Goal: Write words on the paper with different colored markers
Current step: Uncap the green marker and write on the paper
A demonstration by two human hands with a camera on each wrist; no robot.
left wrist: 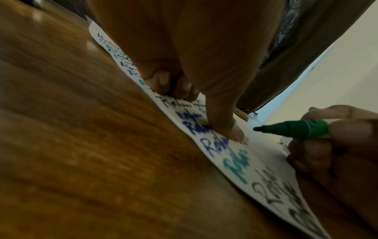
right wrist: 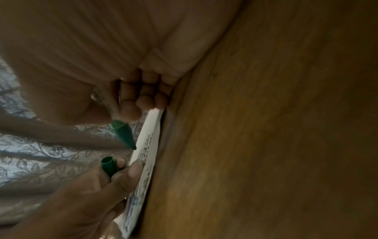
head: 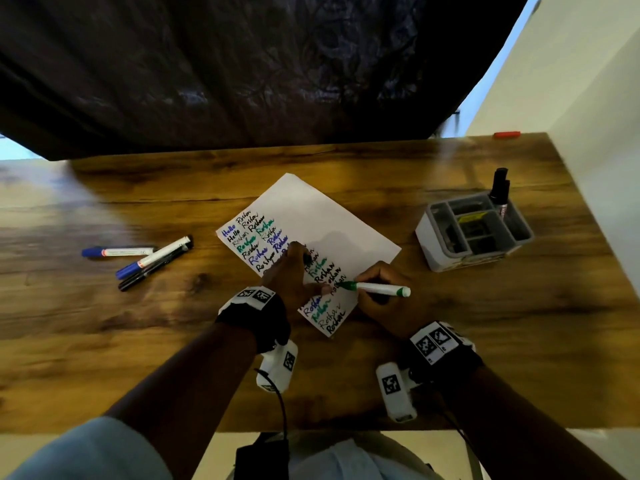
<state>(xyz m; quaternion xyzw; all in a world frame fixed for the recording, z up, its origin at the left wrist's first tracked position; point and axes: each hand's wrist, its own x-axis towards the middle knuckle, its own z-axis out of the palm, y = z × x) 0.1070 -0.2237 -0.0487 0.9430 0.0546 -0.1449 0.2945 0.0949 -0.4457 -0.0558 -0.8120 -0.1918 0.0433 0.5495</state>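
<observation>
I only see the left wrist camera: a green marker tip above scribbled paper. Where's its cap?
Observer: The right wrist view shows the small green plastic cap pinched in the left hand, whose fingertip presses the white paper sheet.
Visitor: Any other markers?
Observer: Three capped markers lie on the wooden table left of the sheet: two blue, one black.
Visitor: And rightward?
Observer: Beyond the right hand gripping the green marker, a grey compartmented plastic organiser holds black markers upright.
</observation>
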